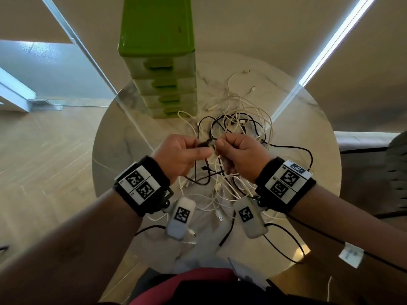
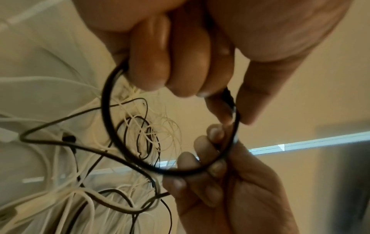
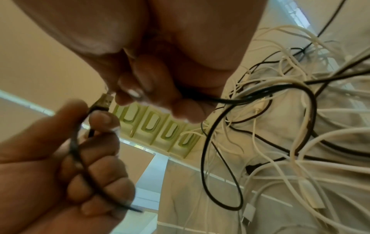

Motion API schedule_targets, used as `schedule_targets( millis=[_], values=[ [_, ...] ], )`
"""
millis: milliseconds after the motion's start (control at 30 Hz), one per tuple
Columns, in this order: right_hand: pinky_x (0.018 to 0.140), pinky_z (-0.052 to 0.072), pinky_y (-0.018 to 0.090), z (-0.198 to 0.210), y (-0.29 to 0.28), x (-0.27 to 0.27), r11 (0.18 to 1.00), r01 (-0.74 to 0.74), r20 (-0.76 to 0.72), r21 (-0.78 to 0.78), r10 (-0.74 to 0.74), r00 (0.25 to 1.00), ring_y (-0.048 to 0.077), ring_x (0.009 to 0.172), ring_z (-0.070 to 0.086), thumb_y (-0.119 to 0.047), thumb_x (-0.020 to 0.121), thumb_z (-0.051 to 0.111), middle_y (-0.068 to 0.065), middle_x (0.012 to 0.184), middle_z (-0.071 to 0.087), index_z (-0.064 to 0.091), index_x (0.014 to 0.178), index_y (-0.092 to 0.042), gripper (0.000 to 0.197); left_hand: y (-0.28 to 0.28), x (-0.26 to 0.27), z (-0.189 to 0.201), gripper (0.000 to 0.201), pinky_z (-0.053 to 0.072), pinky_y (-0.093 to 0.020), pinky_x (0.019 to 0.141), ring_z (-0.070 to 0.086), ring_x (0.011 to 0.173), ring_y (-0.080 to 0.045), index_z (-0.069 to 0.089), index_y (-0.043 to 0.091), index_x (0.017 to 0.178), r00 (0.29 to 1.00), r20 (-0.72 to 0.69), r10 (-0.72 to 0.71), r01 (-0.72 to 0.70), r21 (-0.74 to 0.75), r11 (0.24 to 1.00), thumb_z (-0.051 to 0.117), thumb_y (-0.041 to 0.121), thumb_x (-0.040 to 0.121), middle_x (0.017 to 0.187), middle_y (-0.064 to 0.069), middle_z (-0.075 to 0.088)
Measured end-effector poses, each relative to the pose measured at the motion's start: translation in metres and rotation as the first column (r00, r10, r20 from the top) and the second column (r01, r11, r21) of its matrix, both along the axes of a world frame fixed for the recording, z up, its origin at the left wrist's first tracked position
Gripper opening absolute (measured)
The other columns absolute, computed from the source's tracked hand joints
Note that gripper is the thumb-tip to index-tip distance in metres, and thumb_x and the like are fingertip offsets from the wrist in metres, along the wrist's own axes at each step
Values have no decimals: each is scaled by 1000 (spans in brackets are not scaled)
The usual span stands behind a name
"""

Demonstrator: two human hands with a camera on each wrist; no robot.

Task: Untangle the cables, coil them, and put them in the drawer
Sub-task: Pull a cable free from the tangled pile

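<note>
Left hand (image 1: 180, 156): raised over the table, fingers curled round a thin black cable with a metal USB plug (image 3: 105, 99), plug end pinched at the fingertips, one small loop (image 2: 170, 134) already formed.

Right hand (image 1: 240, 155): just beside the left, thumb and fingers pinching the same black cable where the loop closes; the rest of the cable runs down into the pile.

Tangle of thin white and black cables (image 1: 240, 119): spread on the round pale marble-look table (image 1: 317, 133), under and beyond both hands; still knotted together.

Green plastic drawer tower (image 1: 157, 47): stands at the table's far side, left of the pile; all visible drawers look shut.

Risks, judged:
- The black cable's tail passes through white strands; pulling more length may tighten a knot or drag the whole pile toward the table edge.
- A loose pinch may let the loop spring open.
- A white strand may be wound into the coil.
- Both hands are occupied and no drawer is open, so stowing needs the coil held one-handed.
</note>
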State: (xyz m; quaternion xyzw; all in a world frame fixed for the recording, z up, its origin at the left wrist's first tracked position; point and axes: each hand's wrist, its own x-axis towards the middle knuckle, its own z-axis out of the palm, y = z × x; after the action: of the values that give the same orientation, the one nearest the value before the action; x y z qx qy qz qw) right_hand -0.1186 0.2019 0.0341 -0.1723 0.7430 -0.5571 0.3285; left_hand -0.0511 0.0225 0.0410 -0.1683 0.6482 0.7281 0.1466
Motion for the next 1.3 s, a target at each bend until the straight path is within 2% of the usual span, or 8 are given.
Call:
schedule_targets(
  millis=[100, 367, 467, 567, 733, 1033, 1200, 1300],
  values=[
    [54, 48, 30, -8, 11, -2, 998, 8, 116, -63, 0, 993, 23, 54, 54, -15, 100, 53, 6, 60, 56, 64, 81, -10, 22, -9, -6, -2, 19, 22, -19, 32, 26, 33, -7, 61, 13, 72, 963, 7, 269, -269, 55, 962, 63, 6, 90, 45, 8, 35],
    [57, 45, 34, -22, 33, -3, 1000, -1, 89, 24, -1, 996, 19, 50, 49, -12, 100, 53, 2, 55, 53, 62, 75, -11, 26, -83, -18, 16, 22, 25, -14, 43, 29, 35, -13, 49, 13, 68, 569, 57, 821, -821, -20, 570, 57, 17, 88, 42, 3, 32],
    [50, 37, 29, -19, 26, -3, 994, 98, 55, 44, -100, 993, 16, 43, 42, -14, 102, 51, -3, 49, 48, 61, 78, -10, 26, -79, -13, 2, 50, 47, -25, 68, 58, 69, -21, 64, 11, 103, 749, -36, 662, -545, -602, 584, 67, 55, 79, 80, -1, 62],
    [46, 35, 27, -16, 15, -1, 975, 210, 38, 70, -213, 976, 15, 39, 40, -18, 101, 51, 0, 49, 48, 62, 76, -12, 29, -29, -7, -9, 51, 43, -25, 63, 58, 82, -16, 52, 23, 107, 873, -79, 482, -397, -690, 605, 79, 52, 75, 100, 3, 59],
    [44, 41, 26, -10, -2, 19, 991, 68, -24, 112, -65, 998, 7, 42, 46, -20, 100, 55, 2, 57, 55, 65, 84, -8, 23, 43, -6, -24, 42, 37, -29, 44, 45, 49, -20, 66, 7, 84, 906, 244, 345, -329, -105, 938, 74, 48, 81, 59, -2, 53],
    [51, 36, 29, -34, 27, 45, 971, -148, 31, 189, 144, 989, 12, 45, 35, -42, 100, 50, -4, 54, 38, 49, 61, -22, 44, -30, -36, -13, 43, 22, -17, 37, 28, 34, -12, 38, 21, 63, 567, 260, 782, -818, 63, 572, 51, 39, 99, 49, 0, 33],
    [52, 32, 36, -35, 19, 34, 992, 11, -26, 128, -7, 1000, 18, 50, 34, -54, 91, 47, 0, 57, 38, 49, 68, -9, 51, -11, -16, -17, 41, 23, -23, 36, 26, 40, -10, 57, 19, 82, 875, 189, 445, -465, 80, 881, 78, 53, 74, 55, 7, 35],
    [50, 34, 31, -22, 7, 32, 992, -60, -127, 113, 74, 989, 12, 47, 37, -34, 101, 49, 0, 56, 44, 56, 68, -14, 40, 41, -2, -17, 25, 22, -19, 35, 28, 37, -11, 56, 13, 80, 951, 219, 218, -243, 96, 965, 64, 33, 93, 55, 1, 35]
  ],
)
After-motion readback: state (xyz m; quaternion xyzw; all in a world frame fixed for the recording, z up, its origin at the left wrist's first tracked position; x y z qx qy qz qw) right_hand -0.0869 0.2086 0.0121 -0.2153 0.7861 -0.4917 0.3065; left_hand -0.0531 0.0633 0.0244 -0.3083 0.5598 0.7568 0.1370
